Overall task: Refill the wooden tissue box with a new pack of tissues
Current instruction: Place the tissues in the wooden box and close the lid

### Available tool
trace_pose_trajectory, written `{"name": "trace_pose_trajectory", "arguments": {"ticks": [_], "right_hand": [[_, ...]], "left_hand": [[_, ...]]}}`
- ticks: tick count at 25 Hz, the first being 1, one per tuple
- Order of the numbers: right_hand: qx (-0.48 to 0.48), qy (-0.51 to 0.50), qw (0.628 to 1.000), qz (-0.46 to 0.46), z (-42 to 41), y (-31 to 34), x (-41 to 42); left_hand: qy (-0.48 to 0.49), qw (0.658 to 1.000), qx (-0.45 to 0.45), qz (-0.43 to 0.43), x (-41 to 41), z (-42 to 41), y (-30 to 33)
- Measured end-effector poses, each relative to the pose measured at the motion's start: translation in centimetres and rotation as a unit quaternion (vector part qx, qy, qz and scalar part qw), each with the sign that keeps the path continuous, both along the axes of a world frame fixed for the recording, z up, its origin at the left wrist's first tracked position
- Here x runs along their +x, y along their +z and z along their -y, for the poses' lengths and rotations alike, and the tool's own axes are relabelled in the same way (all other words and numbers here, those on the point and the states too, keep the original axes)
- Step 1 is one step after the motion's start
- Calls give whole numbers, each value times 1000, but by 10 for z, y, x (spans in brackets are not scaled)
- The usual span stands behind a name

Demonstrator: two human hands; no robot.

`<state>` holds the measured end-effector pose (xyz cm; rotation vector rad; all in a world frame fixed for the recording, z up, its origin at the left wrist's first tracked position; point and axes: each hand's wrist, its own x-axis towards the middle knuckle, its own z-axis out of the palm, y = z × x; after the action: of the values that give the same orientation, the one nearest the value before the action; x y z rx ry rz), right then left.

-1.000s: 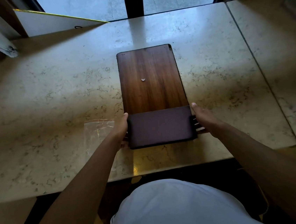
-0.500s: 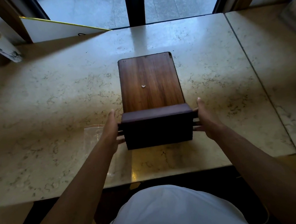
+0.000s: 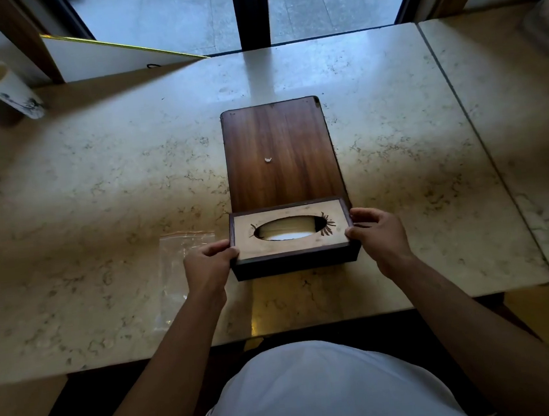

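the left hand [image 3: 208, 266] and right hand [image 3: 378, 235] each grip an end of the wooden tissue box [image 3: 292, 238] near the marble table [image 3: 95, 192] edge; it looks rigid, fairly light, best held by its short ends.

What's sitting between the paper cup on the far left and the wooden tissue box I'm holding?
In the head view, only bare marble tabletop lies between the white paper cup and the dark wooden tissue box.
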<state>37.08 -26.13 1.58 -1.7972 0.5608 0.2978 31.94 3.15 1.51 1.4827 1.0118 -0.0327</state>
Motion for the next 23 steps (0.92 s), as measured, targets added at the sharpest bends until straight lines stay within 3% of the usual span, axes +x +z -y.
{"name": "trace_pose_trajectory", "arguments": {"ticks": [23], "right_hand": [[-17, 10, 999, -39, 3, -8, -30]], "left_hand": [[-41, 997, 44, -45, -27, 9, -7]]}}
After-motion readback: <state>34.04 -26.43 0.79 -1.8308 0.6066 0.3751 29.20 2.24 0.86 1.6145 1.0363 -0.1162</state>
